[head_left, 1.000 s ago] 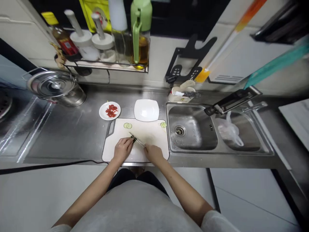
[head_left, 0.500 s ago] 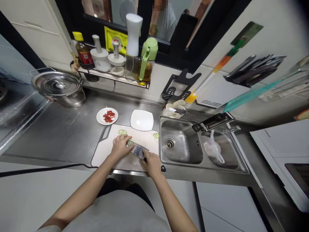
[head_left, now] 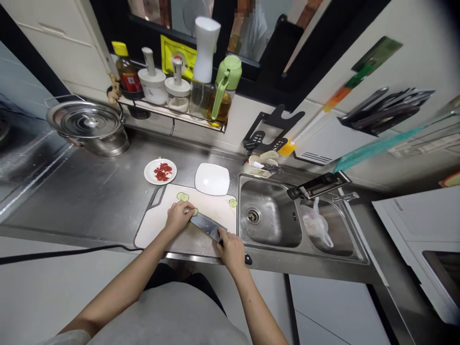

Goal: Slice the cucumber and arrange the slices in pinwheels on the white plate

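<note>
My right hand [head_left: 232, 250] is closed around the black handle of a kitchen knife [head_left: 206, 225], whose broad blade lies low over the white cutting board [head_left: 153, 226] and points to the left. Just beyond the blade tip, the fingers of my left hand [head_left: 177, 217] are pinched together at a pale green cucumber slice [head_left: 194, 212]. Part of what they hold is hidden behind the fingers. Two overlapping cucumber slices [head_left: 183, 197] rest near the board's far edge, and more slices [head_left: 233, 203] sit at its far right corner.
Behind the board are a small plate [head_left: 148, 176] with chopped red pieces and a white square dish [head_left: 212, 179]. A steel sink [head_left: 266, 232] with a faucet [head_left: 319, 184] adjoins on the right. A lidded pot [head_left: 108, 143] stands at left, below a bottle shelf [head_left: 172, 111].
The knife and my right hand have shifted right, away from my left hand. My left fingers have drawn together at the cucumber slice, and more of the blade shows.
</note>
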### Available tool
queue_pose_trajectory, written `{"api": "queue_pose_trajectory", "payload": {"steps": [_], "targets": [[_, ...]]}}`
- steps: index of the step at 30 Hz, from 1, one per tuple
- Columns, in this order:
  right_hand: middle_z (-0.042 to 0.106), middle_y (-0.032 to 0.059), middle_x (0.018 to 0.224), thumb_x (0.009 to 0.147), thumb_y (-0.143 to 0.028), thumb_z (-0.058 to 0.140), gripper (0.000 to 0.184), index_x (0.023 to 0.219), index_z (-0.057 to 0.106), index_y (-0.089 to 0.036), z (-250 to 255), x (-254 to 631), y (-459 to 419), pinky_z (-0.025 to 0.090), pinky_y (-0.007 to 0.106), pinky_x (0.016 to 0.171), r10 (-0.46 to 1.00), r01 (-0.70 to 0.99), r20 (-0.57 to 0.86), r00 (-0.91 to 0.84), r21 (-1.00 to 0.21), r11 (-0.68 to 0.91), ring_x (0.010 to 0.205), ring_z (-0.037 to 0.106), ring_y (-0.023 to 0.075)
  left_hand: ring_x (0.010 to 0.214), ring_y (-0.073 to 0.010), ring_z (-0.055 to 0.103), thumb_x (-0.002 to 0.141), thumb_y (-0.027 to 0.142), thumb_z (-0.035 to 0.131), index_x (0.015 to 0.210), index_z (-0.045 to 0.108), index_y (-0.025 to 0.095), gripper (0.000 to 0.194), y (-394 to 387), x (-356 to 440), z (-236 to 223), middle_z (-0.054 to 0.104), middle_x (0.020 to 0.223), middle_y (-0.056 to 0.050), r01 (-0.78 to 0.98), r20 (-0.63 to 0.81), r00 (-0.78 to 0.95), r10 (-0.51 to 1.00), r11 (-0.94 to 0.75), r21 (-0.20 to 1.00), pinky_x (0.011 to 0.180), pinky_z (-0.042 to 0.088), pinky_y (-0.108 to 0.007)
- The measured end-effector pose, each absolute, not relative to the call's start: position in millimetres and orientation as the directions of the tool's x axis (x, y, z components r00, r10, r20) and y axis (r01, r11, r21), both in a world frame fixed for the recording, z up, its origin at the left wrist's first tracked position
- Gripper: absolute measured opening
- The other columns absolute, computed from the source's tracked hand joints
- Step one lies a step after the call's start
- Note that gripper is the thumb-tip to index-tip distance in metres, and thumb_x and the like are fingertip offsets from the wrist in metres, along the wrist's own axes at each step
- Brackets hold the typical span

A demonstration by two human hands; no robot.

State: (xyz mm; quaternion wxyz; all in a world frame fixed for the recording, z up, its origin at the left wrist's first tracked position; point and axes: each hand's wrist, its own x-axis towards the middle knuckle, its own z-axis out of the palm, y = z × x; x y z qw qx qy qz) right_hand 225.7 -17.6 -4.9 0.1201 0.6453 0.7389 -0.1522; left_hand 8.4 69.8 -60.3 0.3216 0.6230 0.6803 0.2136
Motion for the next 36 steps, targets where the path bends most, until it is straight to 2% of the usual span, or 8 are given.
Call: {"api": "queue_pose_trajectory", "payload": {"steps": [3, 7, 13, 18, 22, 24, 28, 36], "targets": [[0.069, 0.0093, 0.104, 0.091, -0.029, 0.051, 0.041, 0.132, 0.053, -0.021, -7, 235, -25, 0.041, 0.028, 0.085, 0.93, 0.995, -0.359, -0.083, -0.073, 0.06, 0.098, 0.062, 0.0207, 0.089, -0.022, 0.062, 0.081, 0.036, 0.056, 0.088, 0.068, 0.028, 0.015, 79, 8, -65, 0.073, 0.09, 0.0, 0.731, -0.234, -0.149, 0.961, 0.266, 0.628, 0.083, 0.038, -0.038], [0.07, 0.0075, 0.105, 0.091, -0.029, 0.05, 0.041, 0.131, 0.055, -0.023, -10, 242, -33, 0.042, 0.027, 0.083, 0.94, 0.995, -0.342, -0.002, -0.095, -0.032, 0.098, 0.064, 0.0204, 0.093, -0.0246, 0.062, 0.083, 0.034, 0.054, 0.092, 0.067, 0.028, 0.017, 94, 7, -69, 0.073, 0.088, 0.0, 0.761, -0.247, -0.212, 0.946, 0.318, 0.565, 0.085, 0.033, -0.041], [0.071, 0.0078, 0.107, 0.092, -0.031, 0.048, 0.04, 0.13, 0.056, -0.022, -11, 245, -38, 0.044, 0.026, 0.078, 0.938, 0.992, -0.346, 0.033, -0.099, -0.072, 0.098, 0.065, 0.0198, 0.097, -0.0274, 0.058, 0.081, 0.029, 0.054, 0.097, 0.065, 0.025, 0.019, 110, 4, -75, 0.073, 0.09, -0.005, 0.809, -0.172, -0.238, 0.956, 0.293, 0.51, 0.087, 0.031, -0.042], [0.07, 0.0076, 0.11, 0.092, -0.033, 0.046, 0.04, 0.129, 0.057, -0.023, -12, 245, -37, 0.045, 0.026, 0.077, 0.942, 0.99, -0.334, 0.033, -0.12, -0.078, 0.099, 0.065, 0.0205, 0.1, -0.0306, 0.055, 0.082, 0.037, 0.055, 0.089, 0.068, 0.023, 0.021, 114, 5, -76, 0.07, 0.097, -0.01, 0.847, -0.108, -0.24, 0.965, 0.263, 0.463, 0.087, 0.031, -0.045], [0.072, 0.0061, 0.101, 0.095, -0.032, 0.04, 0.037, 0.126, 0.058, -0.024, -12, 238, -35, 0.042, 0.025, 0.072, 0.937, 0.978, -0.344, 0.054, -0.17, -0.119, 0.092, 0.067, 0.02, 0.099, -0.0289, 0.055, 0.085, 0.041, 0.053, 0.087, 0.071, 0.023, 0.025, 104, -1, -73, 0.069, 0.095, -0.01, 0.815, -0.055, -0.248, 0.967, 0.239, 0.527, 0.086, 0.035, -0.044], [0.073, 0.0051, 0.094, 0.097, -0.031, 0.034, 0.035, 0.121, 0.059, -0.024, -11, 232, -32, 0.04, 0.024, 0.068, 0.926, 0.969, -0.373, 0.065, -0.197, -0.147, 0.086, 0.067, 0.0193, 0.093, -0.0252, 0.057, 0.087, 0.04, 0.05, 0.088, 0.07, 0.023, 0.027, 88, -7, -73, 0.069, 0.091, -0.008, 0.781, -0.001, -0.219, 0.976, 0.176, 0.599, 0.085, 0.039, -0.04], [0.072, 0.0046, 0.09, 0.1, -0.036, 0.028, 0.035, 0.11, 0.06, -0.022, -6, 220, -24, 0.035, 0.024, 0.064, 0.902, 0.958, -0.431, 0.035, -0.243, -0.154, 0.084, 0.067, 0.0186, 0.09, -0.0205, 0.059, 0.09, 0.039, 0.049, 0.09, 0.07, 0.023, 0.026, 46, -18, -75, 0.068, 0.092, -0.006, 0.721, 0.149, -0.029, 0.988, -0.083, 0.688, 0.085, 0.045, -0.035], [0.072, 0.0072, 0.091, 0.101, -0.035, 0.027, 0.034, 0.109, 0.057, -0.02, 2, 201, -14, 0.034, 0.026, 0.066, 0.86, 0.975, -0.503, -0.087, -0.221, -0.031, 0.085, 0.067, 0.0196, 0.093, -0.019, 0.062, 0.092, 0.036, 0.051, 0.102, 0.071, 0.026, 0.025, 17, -24, -86, 0.069, 0.098, -0.006, 0.736, 0.278, 0.155, 0.948, -0.298, 0.607, 0.084, 0.05, -0.034]]}}
